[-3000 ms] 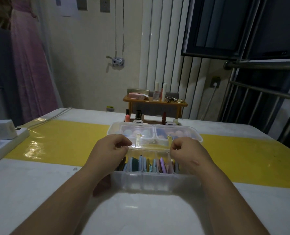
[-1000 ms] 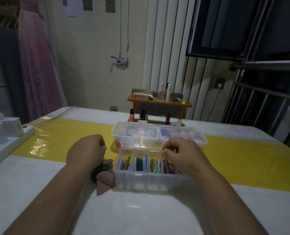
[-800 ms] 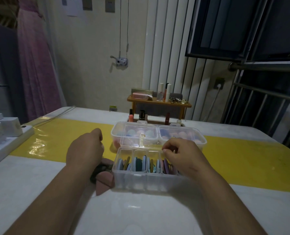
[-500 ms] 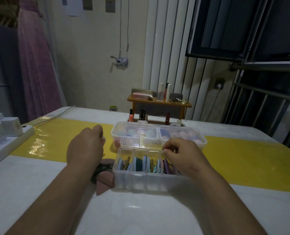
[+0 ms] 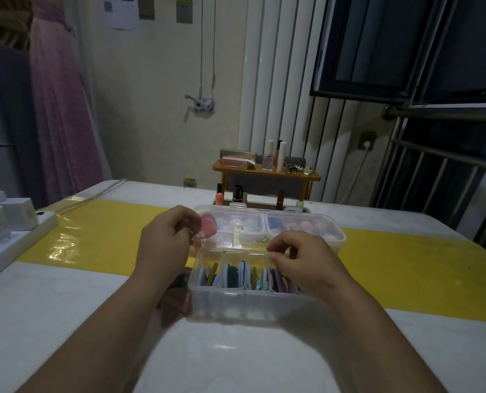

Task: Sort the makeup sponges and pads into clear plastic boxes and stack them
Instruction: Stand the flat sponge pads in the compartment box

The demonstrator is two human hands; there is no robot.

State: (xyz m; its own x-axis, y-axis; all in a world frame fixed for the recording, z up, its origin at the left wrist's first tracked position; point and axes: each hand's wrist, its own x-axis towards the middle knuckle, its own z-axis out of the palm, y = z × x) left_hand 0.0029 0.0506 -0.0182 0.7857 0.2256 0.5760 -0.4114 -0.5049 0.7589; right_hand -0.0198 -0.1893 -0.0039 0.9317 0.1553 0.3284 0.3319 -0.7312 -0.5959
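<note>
A room in a home is suggested: a pink dress (image 5: 63,109) is hung far left, cosmetics (image 5: 281,156) are kept on a small wooden shelf (image 5: 264,175) beyond the table (image 5: 65,307).

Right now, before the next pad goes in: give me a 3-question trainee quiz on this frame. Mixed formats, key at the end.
1. True or false: the near box has a lid shut over it.
2. The left hand pinches a pink pad. The other loose pads lie: A) left of the near box, B) right of it, C) behind it.
3. Fill in: the far box rests on the ___ strip of the table.
Key: 1 false, its top is open, with pads standing on edge inside; 2 A; 3 yellow.
</note>
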